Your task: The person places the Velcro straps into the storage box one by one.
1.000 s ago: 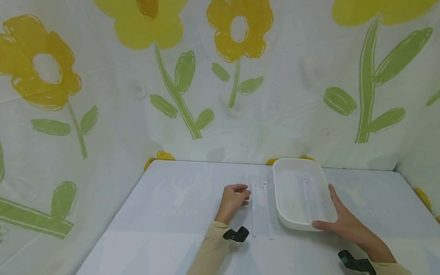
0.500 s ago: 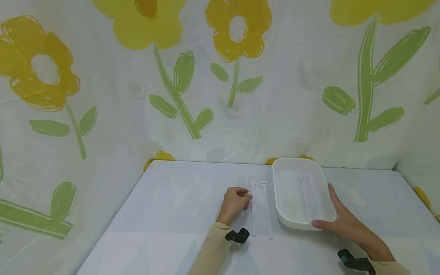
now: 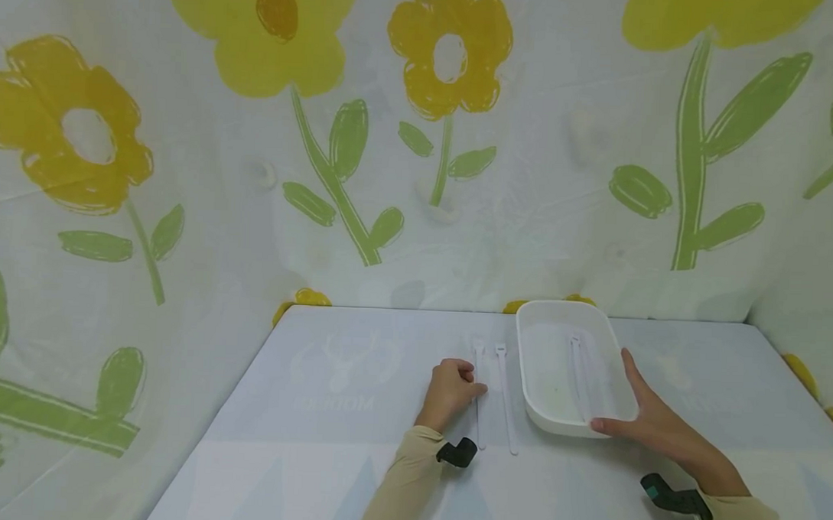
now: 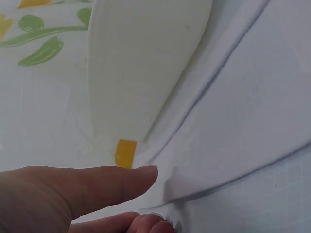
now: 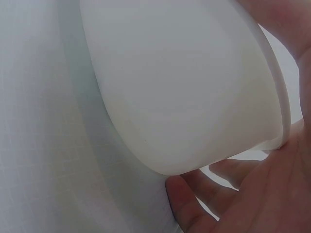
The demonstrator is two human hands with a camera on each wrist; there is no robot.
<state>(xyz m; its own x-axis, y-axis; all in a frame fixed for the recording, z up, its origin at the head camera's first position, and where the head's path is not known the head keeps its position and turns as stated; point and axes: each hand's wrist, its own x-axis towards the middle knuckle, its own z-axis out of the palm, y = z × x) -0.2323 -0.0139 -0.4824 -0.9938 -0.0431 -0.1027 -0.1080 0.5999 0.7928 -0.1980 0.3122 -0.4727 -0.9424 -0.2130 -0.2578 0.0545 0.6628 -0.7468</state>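
Two long, thin white plastic sticks, each with a small wider head at its far end, lie side by side. My left hand (image 3: 449,390) is at the left stick (image 3: 479,430), its thumb tip overlapping the shaft in the head view. In the left wrist view the thumb (image 4: 116,187) is straight and apart from the bent fingers below. The right stick (image 3: 505,405) lies untouched. My right hand (image 3: 648,417) grips a white rectangular plastic tub (image 3: 540,371) at its near right corner, thumb over the rim and fingers along the outer wall. Another such stick (image 3: 578,376) lies inside.
The white table (image 3: 299,470) carries faint printed shapes. A pale curtain (image 3: 548,234) with yellow flowers hangs behind the table and along both sides. Each wrist wears a black camera mount, such as the left mount (image 3: 458,452).
My left hand has moved slightly right and nearer to me, and its thumb tip now overlaps the left stick. The right hand and the tub have stayed in place.
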